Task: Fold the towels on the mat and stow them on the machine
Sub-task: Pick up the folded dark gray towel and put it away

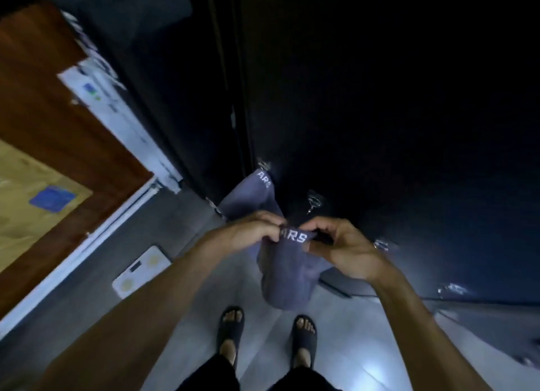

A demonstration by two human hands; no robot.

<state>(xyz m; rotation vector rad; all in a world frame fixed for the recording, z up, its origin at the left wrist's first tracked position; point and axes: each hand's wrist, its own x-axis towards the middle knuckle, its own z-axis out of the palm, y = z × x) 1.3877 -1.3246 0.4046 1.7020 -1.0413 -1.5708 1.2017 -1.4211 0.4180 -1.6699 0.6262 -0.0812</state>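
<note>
Towel point(287, 274), grey-blue, white lettering along its top hem; held up at centre frame, hanging free above the pale floor point(204, 317). Left hand point(251, 230): fingers curled, pinching the hem's left end. Right hand point(339, 244): thumb and fingers pinching the right end. Second cloth point(248, 198) of the same colour, just behind, against the dark cabinet point(380, 113). White scale point(140, 271), lower left; sandalled feet point(233, 326), bottom centre. Mat and machine: not identifiable. Handling note: probably a first fold; match corners squarely, keep the hem taut, let the cloth hang flat before bringing the edges together.
</note>
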